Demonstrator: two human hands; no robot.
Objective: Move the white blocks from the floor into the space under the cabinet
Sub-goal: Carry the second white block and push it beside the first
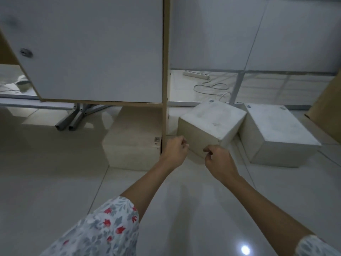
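Note:
One white block (132, 145) lies in the shadowed space under the white cabinet (96, 52), against its wooden side panel (165, 71). A second white block (212, 122) stands on the floor right of the panel, turned at an angle. A third white block (276, 133) sits just to its right, touching it. My left hand (174, 150) hovers by the panel's foot with fingers loosely curled and holds nothing. My right hand (218, 159) hangs in front of the angled block's near face, fingers loosely curled, holding nothing.
Two metal rails (73, 119) lie under the cabinet at the left. A power strip (196, 74) with a looping cable (210, 87) lies on the floor behind the blocks. A brown board (328, 111) leans at the right edge. Glossy floor tiles (184, 209) stretch toward me.

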